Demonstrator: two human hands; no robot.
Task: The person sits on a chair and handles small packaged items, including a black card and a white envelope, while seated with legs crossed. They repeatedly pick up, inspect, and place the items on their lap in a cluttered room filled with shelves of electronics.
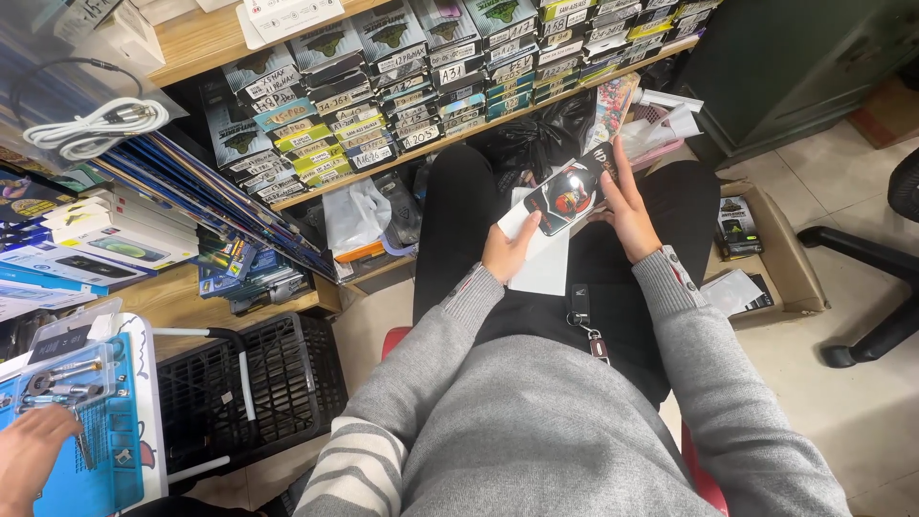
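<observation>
Person seated on a red stool, both hands over the lap. Left hand (507, 251) and right hand (629, 203) share one phone (565, 196), held flat, glossy face up, just above the knees.

Left fingers curl under the phone's near-left corner, thumb on top; they also pinch a white sheet (546, 263) that hangs beneath toward the lap. Right hand braces the far-right long edge, fingers spread along the side and half open, steadying more than clamping. Judging by the two-point hold, it's there to keep the face level and clear of fingers.

Keys (586, 321) hang at the waist, just near of the sheet.

Room is tight. Far side: a shelf (402, 158) packed with small labelled boxes, close past the knees, with a black bag (531, 139) stuffed under it. Left: stacked flat packs (115, 244) on a wooden ledge, a black crate (278, 373) on the floor beside the thigh. Right: an open carton (785, 254) with small boxes in it, then a chair base (866, 335). Free floor only to the right and near-right.

Bottom left, another person's hand (33, 450) rests on a blue mat (110, 450) with small tools, well apart from the phone.
</observation>
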